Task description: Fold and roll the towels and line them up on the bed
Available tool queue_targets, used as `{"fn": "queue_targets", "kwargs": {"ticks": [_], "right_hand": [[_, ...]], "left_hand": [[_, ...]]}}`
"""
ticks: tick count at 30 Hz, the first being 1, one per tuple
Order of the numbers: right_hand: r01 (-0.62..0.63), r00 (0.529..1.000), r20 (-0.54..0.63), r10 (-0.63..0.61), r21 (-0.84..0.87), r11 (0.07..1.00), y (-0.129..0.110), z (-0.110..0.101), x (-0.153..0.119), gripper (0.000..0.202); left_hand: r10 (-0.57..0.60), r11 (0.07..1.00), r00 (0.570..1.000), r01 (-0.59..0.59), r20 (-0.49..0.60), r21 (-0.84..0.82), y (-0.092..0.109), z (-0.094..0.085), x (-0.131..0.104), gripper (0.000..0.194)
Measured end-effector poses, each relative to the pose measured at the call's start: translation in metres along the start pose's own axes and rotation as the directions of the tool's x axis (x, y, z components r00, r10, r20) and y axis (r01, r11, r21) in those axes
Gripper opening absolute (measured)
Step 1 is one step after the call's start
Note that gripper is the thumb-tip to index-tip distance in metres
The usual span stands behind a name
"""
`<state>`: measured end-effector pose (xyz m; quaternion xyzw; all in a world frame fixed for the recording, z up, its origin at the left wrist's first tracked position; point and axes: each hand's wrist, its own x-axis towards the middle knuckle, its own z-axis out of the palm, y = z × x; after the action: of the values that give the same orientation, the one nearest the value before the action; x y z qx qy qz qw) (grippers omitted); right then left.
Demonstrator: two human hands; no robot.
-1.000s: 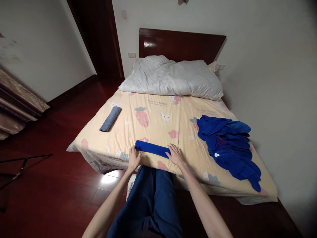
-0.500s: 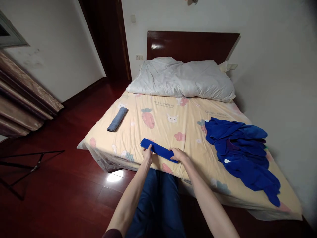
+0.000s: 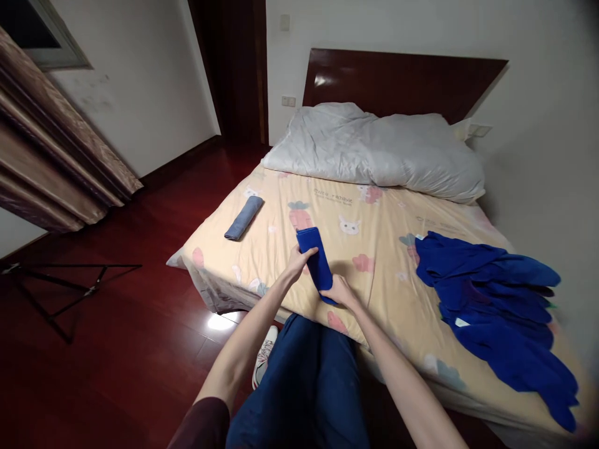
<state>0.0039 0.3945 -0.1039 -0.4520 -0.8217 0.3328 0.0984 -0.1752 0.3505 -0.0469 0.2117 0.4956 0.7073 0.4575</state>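
Note:
A blue towel, folded into a narrow strip, is held above the front of the bed, tilted with its far end up. My left hand grips its upper left side, thumb across the top. Around the lower right end is my right hand, closed on the cloth. To the left on the sheet lies a grey-blue folded towel. A loose pile of blue cloths with small white labels lies on the right side of the bed.
The bed has a yellow printed sheet. At its head are a bunched grey-white quilt and a dark wooden headboard. A black metal stand is on the red floor at left, near the striped curtain.
Both hands have raised and turned the folded blue towel from lying nearly level to tilted, its left end now pointing away. The view has swung left, and a shoe shows below.

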Motion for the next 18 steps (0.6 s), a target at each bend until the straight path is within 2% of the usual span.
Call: {"fn": "queue_targets", "kwargs": {"ticks": [2,4,6,9,12,15,18], "right_hand": [[-0.019,1.0,-0.015,0.021,0.136,0.99,-0.033,0.018,0.015,0.03],[-0.035,0.994,-0.096,0.06,0.248,0.968,-0.067,0.039,0.034,0.037],[-0.037,0.986,-0.141,0.085,0.313,0.949,-0.099,0.061,0.055,0.038],[-0.012,0.99,-0.128,0.062,0.358,0.934,-0.144,0.092,0.088,0.04],[0.08,0.987,-0.161,-0.007,0.449,0.89,-0.186,0.114,0.117,0.05],[0.162,0.972,-0.23,-0.043,0.529,0.833,-0.22,0.129,0.142,0.054],[0.13,0.975,-0.221,-0.011,0.532,0.837,-0.239,0.143,0.163,0.051]], "left_hand": [[0.055,0.987,0.994,-0.069,0.099,0.147,0.031,-0.013,0.006,0.046],[0.107,0.94,0.979,-0.156,0.175,0.302,0.062,-0.03,0.011,0.047],[0.154,0.889,0.967,-0.224,0.2,0.399,0.091,-0.051,0.018,0.046],[0.241,0.841,0.955,-0.294,0.171,0.454,0.125,-0.086,0.035,0.044],[0.301,0.834,0.947,-0.319,0.115,0.449,0.148,-0.118,0.055,0.042],[0.339,0.827,0.936,-0.345,0.095,0.444,0.16,-0.14,0.072,0.041],[0.381,0.794,0.924,-0.341,0.026,0.504,0.162,-0.155,0.085,0.041]]}}
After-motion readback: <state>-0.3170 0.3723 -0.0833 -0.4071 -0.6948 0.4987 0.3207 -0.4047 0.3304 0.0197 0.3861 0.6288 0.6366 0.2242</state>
